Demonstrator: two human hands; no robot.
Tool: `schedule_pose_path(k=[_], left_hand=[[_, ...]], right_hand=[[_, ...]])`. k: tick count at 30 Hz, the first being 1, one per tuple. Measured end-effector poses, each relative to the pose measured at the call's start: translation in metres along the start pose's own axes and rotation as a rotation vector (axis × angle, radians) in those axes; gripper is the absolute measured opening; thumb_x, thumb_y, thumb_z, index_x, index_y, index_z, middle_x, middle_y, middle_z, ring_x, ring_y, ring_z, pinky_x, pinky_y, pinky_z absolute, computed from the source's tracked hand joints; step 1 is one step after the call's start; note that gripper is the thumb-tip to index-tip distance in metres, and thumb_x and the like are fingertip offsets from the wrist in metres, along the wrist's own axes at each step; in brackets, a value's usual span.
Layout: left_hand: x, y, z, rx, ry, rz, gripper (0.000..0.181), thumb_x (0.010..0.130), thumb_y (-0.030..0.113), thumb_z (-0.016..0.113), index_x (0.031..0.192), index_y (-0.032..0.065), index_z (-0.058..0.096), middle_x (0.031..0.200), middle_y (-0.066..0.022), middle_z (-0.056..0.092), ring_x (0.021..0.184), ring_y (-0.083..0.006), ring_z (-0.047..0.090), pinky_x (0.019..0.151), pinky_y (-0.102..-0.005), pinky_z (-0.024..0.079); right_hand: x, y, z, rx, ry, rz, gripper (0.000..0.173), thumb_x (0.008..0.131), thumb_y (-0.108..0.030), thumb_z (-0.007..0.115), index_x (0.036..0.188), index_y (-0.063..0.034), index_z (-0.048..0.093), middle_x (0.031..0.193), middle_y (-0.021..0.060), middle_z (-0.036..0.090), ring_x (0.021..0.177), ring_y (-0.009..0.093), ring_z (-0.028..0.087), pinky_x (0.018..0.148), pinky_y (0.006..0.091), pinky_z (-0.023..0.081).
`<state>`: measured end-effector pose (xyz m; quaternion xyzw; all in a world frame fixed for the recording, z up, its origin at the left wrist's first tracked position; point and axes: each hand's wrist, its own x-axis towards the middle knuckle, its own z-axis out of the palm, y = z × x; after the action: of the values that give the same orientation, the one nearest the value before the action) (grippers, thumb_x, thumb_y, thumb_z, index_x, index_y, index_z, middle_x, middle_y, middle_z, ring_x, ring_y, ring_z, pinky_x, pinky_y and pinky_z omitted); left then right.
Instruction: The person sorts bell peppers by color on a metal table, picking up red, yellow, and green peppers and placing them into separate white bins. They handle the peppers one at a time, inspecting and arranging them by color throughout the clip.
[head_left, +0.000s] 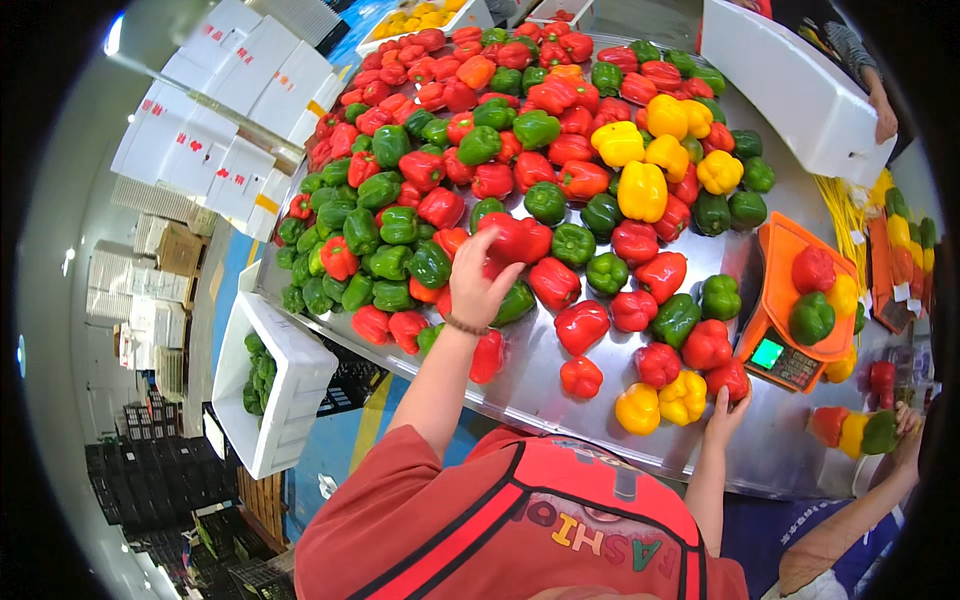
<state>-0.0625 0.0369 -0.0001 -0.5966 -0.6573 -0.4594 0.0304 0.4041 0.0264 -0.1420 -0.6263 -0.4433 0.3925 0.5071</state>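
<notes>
My left hand (480, 281) reaches over the near side of the pile, its thumb and fingers around a glossy red bell pepper (521, 238). Low on the right, my right hand (726, 420) has its fingers against another red bell pepper (729, 377), close to the orange scale (780, 360). Two yellow bell peppers (660, 405) lie just left of that hand. On the scale's orange pan (780, 247) sit a red, a yellow and a green bell pepper. Loose red and green peppers (581, 326) lie between my hands on the metal table (517, 409).
A large heap of red and green peppers (390, 255) covers the table's left and far side. A person's hand (885, 120) holds a white foam box (787, 90). Another person's hand (909, 431) holds a red-yellow-green row of peppers (853, 433). A foam box (300, 409) with green peppers stands left.
</notes>
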Motion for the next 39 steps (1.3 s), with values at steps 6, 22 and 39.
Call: schedule_pose_path(k=[6, 22, 39], left_hand=[[0.039, -0.042, 0.005, 0.264, -0.407, -0.12, 0.071, 0.061, 0.025, 0.082, 0.123, 0.0096, 0.053, 0.13, -0.0159, 0.048, 0.118, -0.0351, 0.048, 0.1, -0.0424, 0.041], [0.116, -0.157, -0.048, 0.658, -0.154, -0.186, 0.053, 0.081, 0.036, 0.067, 0.122, 0.0046, 0.055, 0.131, -0.0201, 0.049, 0.119, -0.0372, 0.047, 0.101, -0.0441, 0.039], [0.168, -0.07, 0.09, 0.191, -0.443, 0.186, 0.058, 0.078, 0.029, 0.071, 0.125, 0.0017, 0.051, 0.128, -0.0195, 0.052, 0.12, -0.0341, 0.048, 0.102, -0.0399, 0.039]], right_hand=[[-0.003, 0.009, 0.002, -0.032, 0.013, -0.045, 0.061, 0.091, -0.025, 0.06, 0.14, -0.0036, 0.032, 0.132, 0.0167, 0.044, 0.117, 0.027, 0.048, 0.098, 0.038, 0.04], [-0.009, 0.003, 0.007, -0.073, 0.053, -0.049, 0.062, 0.092, -0.029, 0.058, 0.14, -0.0026, 0.031, 0.131, 0.0169, 0.046, 0.117, 0.026, 0.047, 0.1, 0.0366, 0.037], [-0.013, 0.0, 0.013, -0.188, 0.131, -0.051, 0.069, 0.088, -0.037, 0.06, 0.141, -0.003, 0.032, 0.125, 0.0169, 0.05, 0.106, 0.025, 0.054, 0.088, 0.0347, 0.045]])
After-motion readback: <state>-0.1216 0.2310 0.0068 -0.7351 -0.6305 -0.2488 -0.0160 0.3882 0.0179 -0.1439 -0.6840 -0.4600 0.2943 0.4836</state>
